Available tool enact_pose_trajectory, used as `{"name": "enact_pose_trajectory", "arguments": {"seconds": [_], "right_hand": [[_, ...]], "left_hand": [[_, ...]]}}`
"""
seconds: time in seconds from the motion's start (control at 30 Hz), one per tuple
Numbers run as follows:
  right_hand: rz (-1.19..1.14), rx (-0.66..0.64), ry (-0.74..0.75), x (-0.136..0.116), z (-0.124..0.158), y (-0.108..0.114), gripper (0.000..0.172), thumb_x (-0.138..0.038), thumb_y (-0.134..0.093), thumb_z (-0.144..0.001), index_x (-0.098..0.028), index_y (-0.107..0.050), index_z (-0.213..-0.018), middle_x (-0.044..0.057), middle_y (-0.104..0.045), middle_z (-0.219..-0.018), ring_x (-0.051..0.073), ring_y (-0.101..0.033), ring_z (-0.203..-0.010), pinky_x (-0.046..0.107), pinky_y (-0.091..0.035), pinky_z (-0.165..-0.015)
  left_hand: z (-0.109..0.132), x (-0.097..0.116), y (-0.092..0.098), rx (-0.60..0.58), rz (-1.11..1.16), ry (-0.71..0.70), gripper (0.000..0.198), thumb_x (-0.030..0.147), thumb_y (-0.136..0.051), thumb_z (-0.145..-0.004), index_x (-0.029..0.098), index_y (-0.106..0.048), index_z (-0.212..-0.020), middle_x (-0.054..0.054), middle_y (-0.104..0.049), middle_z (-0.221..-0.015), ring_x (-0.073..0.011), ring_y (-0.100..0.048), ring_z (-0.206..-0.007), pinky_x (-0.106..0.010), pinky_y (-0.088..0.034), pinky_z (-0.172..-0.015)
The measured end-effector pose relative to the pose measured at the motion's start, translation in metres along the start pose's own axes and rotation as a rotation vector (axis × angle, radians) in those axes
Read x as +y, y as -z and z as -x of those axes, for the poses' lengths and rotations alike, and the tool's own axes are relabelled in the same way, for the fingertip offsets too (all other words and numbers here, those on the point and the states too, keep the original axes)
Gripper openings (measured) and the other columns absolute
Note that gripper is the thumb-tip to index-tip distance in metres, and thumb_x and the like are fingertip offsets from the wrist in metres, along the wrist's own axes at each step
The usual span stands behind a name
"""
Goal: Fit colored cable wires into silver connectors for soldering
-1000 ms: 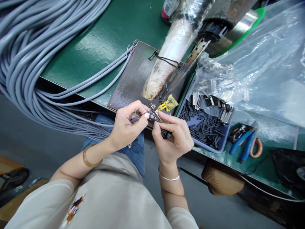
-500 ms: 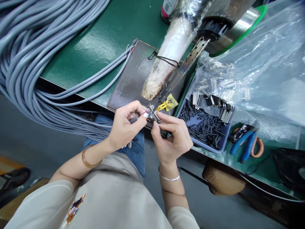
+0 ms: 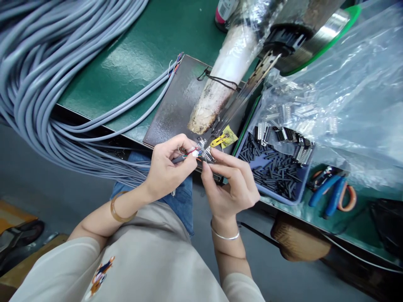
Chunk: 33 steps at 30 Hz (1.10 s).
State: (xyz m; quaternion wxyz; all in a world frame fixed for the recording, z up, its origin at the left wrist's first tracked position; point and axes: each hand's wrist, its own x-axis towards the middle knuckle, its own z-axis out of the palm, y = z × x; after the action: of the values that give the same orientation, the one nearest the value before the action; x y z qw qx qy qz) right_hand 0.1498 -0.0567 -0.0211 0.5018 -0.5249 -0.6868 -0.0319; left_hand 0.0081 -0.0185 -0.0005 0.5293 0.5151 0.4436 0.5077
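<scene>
My left hand [image 3: 168, 170] pinches the end of a grey cable [image 3: 178, 159], whose thin coloured wires fan out past my fingertips around a small white piece [image 3: 195, 154]. Between the thumb and fingers of my right hand [image 3: 231, 180] is a small metal multi-pin connector [image 3: 208, 156]. The wire ends meet the connector; which ones are joined to it I cannot tell. From above, a fixed soldering iron [image 3: 241, 100] points down, its tip at the connector. A yellow strip [image 3: 219, 140] on a yellowish pad [image 3: 231, 136] lies just beyond my right fingers.
A dark plate [image 3: 168, 111] lies under a white wrapped tube [image 3: 217, 82]. At right are a bin [image 3: 285, 198] of short black tubes, bagged connectors [image 3: 294, 107], blue-handled pliers [image 3: 334, 195] and a solder spool [image 3: 333, 35]. Grey cables [image 3: 37, 79] heap at left.
The view has shifted slightly, so the bench appears a little further right and down. Both hands keep their grips, staying close to the iron's tip.
</scene>
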Motion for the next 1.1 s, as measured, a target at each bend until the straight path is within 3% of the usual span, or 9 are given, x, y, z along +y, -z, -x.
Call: {"name": "enact_pose_trajectory", "arguments": {"seconds": [0.17, 0.33, 0.4, 0.63, 0.77, 1.1], "right_hand": [[0.033, -0.013, 0.076, 0.002, 0.007, 0.001, 0.02, -0.01, -0.077, -0.084, -0.023, -0.064, -0.091, 0.003, -0.081, -0.106, 0.015, -0.078, -0.088, 0.025, -0.064, -0.075], [-0.214, 0.006, -0.233, 0.0, 0.006, 0.001, 0.014, -0.011, -0.074, -0.086, -0.022, -0.064, -0.087, 0.002, -0.08, -0.098, 0.017, -0.078, -0.089, 0.03, -0.065, -0.076], [-0.229, -0.016, -0.267, -0.002, 0.005, 0.0, 0.012, -0.013, -0.073, -0.087, -0.022, -0.065, -0.086, 0.002, -0.079, -0.096, 0.017, -0.078, -0.088, 0.031, -0.065, -0.075], [0.019, -0.008, 0.002, -0.005, 0.001, -0.002, 0.017, -0.011, -0.075, -0.087, -0.024, -0.066, -0.094, 0.001, -0.081, -0.1, 0.016, -0.079, -0.086, 0.028, -0.064, -0.076], [0.015, -0.007, 0.007, -0.003, 0.0, -0.002, 0.018, -0.011, -0.076, -0.086, -0.023, -0.065, -0.093, 0.001, -0.081, -0.101, 0.015, -0.078, -0.087, 0.027, -0.063, -0.077], [0.002, -0.008, -0.009, 0.0, -0.002, -0.003, 0.019, -0.011, -0.078, -0.084, -0.023, -0.066, -0.091, 0.001, -0.081, -0.1, 0.015, -0.078, -0.089, 0.027, -0.063, -0.079]], "left_hand": [[0.001, -0.003, 0.004, -0.06, 0.036, 0.086, 0.017, 0.02, -0.07, -0.076, 0.017, -0.055, -0.068, -0.002, -0.065, -0.075, -0.0091, -0.055, -0.063, -0.02, -0.045, -0.057], [0.004, -0.002, 0.008, -0.148, 0.138, 0.159, 0.018, 0.019, -0.075, -0.073, 0.016, -0.058, -0.072, 0.002, -0.056, -0.067, -0.005, -0.045, -0.055, -0.018, -0.037, -0.049], [0.004, -0.002, 0.009, -0.144, 0.176, 0.173, 0.019, 0.021, -0.076, -0.074, 0.017, -0.057, -0.073, 0.003, -0.056, -0.067, -0.0037, -0.042, -0.052, -0.017, -0.037, -0.049], [0.003, -0.004, 0.002, 0.025, 0.121, 0.111, 0.023, 0.027, -0.078, -0.075, 0.017, -0.058, -0.074, 0.003, -0.057, -0.069, -0.0055, -0.048, -0.058, -0.018, -0.043, -0.054], [0.003, -0.006, -0.002, 0.068, 0.075, 0.066, 0.022, 0.024, -0.077, -0.076, 0.018, -0.056, -0.072, 0.004, -0.054, -0.067, -0.0053, -0.044, -0.055, -0.018, -0.038, -0.05], [0.003, -0.009, -0.004, 0.074, -0.042, -0.021, 0.016, 0.019, -0.07, -0.081, 0.019, -0.056, -0.073, 0.001, -0.056, -0.069, -0.0096, -0.054, -0.064, -0.02, -0.043, -0.055]]}}
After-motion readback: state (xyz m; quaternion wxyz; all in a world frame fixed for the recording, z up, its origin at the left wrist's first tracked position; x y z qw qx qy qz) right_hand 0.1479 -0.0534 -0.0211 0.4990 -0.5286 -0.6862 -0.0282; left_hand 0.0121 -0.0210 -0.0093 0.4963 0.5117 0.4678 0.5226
